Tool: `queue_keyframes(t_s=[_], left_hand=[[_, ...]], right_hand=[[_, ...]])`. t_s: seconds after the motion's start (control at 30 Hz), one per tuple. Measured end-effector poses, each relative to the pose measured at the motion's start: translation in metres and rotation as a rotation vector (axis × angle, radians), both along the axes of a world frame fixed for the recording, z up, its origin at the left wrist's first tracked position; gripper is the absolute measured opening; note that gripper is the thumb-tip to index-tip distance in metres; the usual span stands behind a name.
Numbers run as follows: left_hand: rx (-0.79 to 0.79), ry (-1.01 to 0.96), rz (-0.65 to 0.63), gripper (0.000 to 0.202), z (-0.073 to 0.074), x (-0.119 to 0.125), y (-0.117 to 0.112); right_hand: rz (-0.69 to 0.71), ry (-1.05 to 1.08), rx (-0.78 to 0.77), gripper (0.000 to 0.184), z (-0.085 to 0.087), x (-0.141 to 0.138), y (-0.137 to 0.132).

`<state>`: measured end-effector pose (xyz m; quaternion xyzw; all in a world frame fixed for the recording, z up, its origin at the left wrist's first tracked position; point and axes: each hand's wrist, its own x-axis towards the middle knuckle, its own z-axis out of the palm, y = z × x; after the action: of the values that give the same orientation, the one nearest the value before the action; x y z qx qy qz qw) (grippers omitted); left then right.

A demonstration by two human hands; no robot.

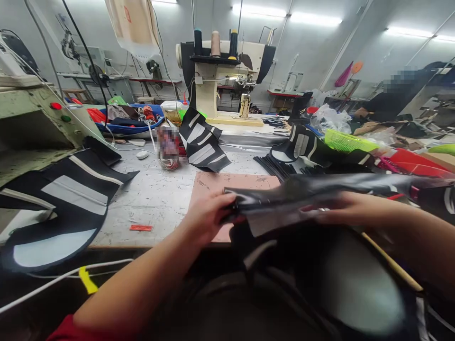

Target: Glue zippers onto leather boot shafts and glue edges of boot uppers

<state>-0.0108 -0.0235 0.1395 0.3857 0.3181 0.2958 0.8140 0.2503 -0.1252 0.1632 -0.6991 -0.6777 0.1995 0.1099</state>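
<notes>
My left hand (209, 215) is closed on the left end of a thin black leather piece (305, 194) held level above the bench edge. My right hand (337, 208) grips the same piece near its middle, the fingers partly hidden beneath it. Below the piece lies a pink cutting mat (213, 184) on the grey worktable (156, 199). More black pieces with white stripes rest in my lap (337, 284).
Black-and-white striped shoe panels lie at the left (60, 199), at the middle back (201, 142) and at the right (302, 147). A sewing machine (220, 71) stands at the back. A jar (167, 147), a small red tag (141, 228), a green basket (344, 141) and another person (394, 102) are nearby.
</notes>
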Motion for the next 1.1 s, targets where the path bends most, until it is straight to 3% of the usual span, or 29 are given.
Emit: queue_keyframes(t_s=[0.1,0.17,0.23,0.3,0.37,0.43,0.53,0.73,0.87,0.97,1.1], left_hand=[[-0.086,0.118,0.205,0.004,-0.047,0.035,0.036],[-0.108,0.142,0.251,0.006,-0.078,0.046,0.052],[-0.125,0.138,0.278,0.006,-0.099,0.048,0.059],[-0.139,0.122,0.301,0.007,-0.111,0.046,0.061],[-0.15,0.108,0.324,0.008,-0.116,0.043,0.06],[-0.159,0.1,0.349,0.009,-0.117,0.044,0.058],[-0.166,0.078,0.387,0.008,-0.116,0.047,0.054],[-0.16,0.015,0.409,0.007,-0.115,0.048,0.047],[-0.149,-0.009,0.402,0.007,-0.117,0.046,0.046],[-0.136,-0.028,0.402,0.008,-0.117,0.044,0.047],[-0.134,-0.034,0.368,0.01,-0.12,0.04,0.042]], right_hand=[[0.282,-0.38,-0.201,0.035,-0.005,-0.012,0.044],[0.414,-0.606,-0.1,0.029,-0.017,-0.034,0.051],[0.54,-0.638,0.01,0.029,-0.039,-0.06,0.04],[0.604,-0.656,0.065,0.039,-0.073,-0.077,0.017],[0.524,-0.735,0.1,0.054,-0.11,-0.082,-0.007],[0.431,-0.793,0.123,0.048,-0.141,-0.079,-0.025],[0.303,-0.77,0.159,0.05,-0.165,-0.076,-0.032],[-0.111,-0.521,0.135,0.086,-0.174,-0.101,-0.006],[-0.115,-0.403,0.09,0.089,-0.172,-0.101,-0.004],[-0.072,-0.301,-0.046,0.079,-0.146,-0.088,-0.009],[-0.028,-0.049,-0.29,0.066,-0.087,-0.063,-0.003]])
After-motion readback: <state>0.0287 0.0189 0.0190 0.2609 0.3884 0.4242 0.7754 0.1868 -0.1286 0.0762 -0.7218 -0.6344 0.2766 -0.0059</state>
